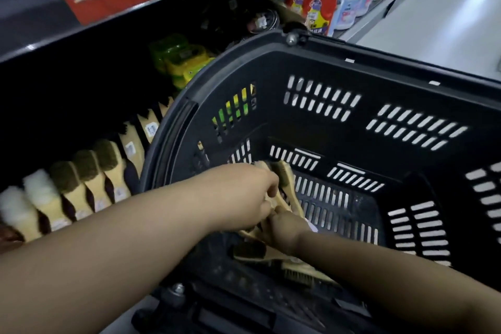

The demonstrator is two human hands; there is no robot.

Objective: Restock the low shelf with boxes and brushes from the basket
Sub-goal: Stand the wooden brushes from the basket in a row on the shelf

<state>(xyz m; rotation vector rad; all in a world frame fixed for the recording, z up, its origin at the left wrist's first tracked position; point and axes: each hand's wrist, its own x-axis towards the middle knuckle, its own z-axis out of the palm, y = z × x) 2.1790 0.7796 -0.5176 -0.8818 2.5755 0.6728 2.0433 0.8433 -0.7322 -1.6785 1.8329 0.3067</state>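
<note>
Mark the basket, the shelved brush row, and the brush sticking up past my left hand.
basket (406, 84): head view, far inner wall.
shelved brush row (89, 168): head view, one dark bristle head.
raised brush (282, 173): head view, bristle end.

The low shelf (67, 116) is roofed closely by the dark board (89, 32) above, so it can be entered only through a low slot at the front. That front is lined by a row of brushes (81, 187) packed side by side; dark room is left behind them. The slot's right end is blocked by the basket (244, 46) rim (contact with the row cannot be told). The basket is open from above. Its near left is taken up by wooden brushes (306, 274) and by the left hand (244, 192) and right hand (284, 228) gripping some of them, while the far right floor is left bare.
</note>
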